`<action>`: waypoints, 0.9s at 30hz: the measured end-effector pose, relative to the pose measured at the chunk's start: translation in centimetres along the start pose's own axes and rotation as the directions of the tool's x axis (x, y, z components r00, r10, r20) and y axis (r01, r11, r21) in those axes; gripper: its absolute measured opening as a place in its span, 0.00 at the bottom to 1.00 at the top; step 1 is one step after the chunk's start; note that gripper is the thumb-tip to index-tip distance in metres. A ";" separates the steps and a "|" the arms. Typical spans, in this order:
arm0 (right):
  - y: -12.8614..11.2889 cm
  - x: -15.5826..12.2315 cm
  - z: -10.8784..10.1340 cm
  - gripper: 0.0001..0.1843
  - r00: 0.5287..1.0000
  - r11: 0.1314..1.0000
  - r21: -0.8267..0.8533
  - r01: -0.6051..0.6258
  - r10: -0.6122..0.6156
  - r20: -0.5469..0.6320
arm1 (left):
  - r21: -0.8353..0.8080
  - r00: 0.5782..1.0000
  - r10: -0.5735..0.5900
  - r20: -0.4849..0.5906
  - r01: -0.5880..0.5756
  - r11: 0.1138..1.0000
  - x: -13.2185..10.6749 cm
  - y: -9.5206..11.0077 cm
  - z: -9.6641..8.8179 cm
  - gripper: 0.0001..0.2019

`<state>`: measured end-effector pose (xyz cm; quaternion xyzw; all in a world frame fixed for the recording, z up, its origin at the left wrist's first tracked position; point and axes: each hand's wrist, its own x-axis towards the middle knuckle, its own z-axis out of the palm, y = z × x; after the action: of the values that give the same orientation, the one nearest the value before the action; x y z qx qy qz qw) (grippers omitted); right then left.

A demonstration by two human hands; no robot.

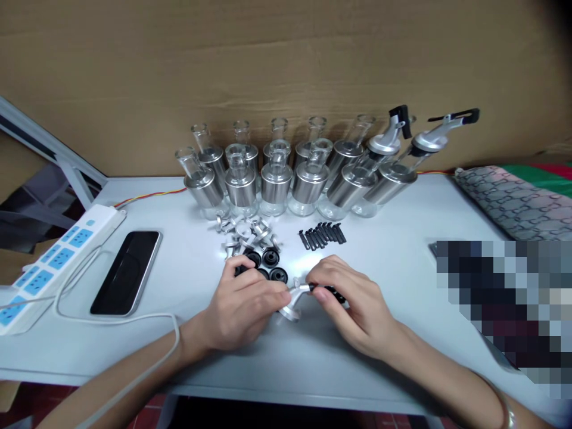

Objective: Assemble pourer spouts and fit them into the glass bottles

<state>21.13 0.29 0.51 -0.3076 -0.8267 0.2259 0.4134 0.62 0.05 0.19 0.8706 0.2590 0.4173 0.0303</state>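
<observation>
Silver pourer (291,312) sits in the head view between the two hands, near the middle of the table's front half, its round cap tilted and its spout pointing right. The left hand (245,302) pinches it between thumb and fingers, the other fingers curled in. The right hand (357,304) pinches the spout's tip, where a black piece (336,294) shows under the bent fingers; whether that is one part or several, I cannot tell.

Black rings (271,257) lie just beyond the left fingers, so room is tight on that side; whether they touch is hidden. Silver pourer parts (260,239) are heaped right behind the rings, and black levers (319,235) lie in a row farther right, apart from both hands. Steel-sleeved bottles (277,183) stand close together behind, near the cardboard wall (286,65); two at the right carry pourers.

Open tabletop (415,298) stretches right of the right hand and between both wrists, down to the front edge, which the forearms cross. On the left, a phone (127,274) lies well apart from the hand, beside a power strip (99,229); a white cable (120,320) loops onto the left forearm, limiting room there.
</observation>
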 end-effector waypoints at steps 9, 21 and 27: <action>-0.1 -0.3 0.0 0.09 0.999 0.999 -0.029 -0.033 0.034 0.019 | 0.069 0.997 0.061 0.039 -0.064 0.996 -0.3 -0.4 0.3 0.10; -0.5 0.0 0.0 0.08 0.953 0.951 0.078 -0.298 0.292 0.083 | -0.011 0.993 0.041 0.109 -0.040 0.999 -0.4 -0.8 0.7 0.06; 0.0 0.0 -0.4 0.16 0.802 0.768 0.402 -0.499 0.585 -0.121 | 0.056 0.939 -0.090 0.332 0.075 0.996 -0.1 -1.0 0.7 0.18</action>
<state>21.45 0.32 0.76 -0.4806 -0.5915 0.4410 0.4740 0.63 1.00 -0.65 0.9175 0.2952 0.2566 0.0727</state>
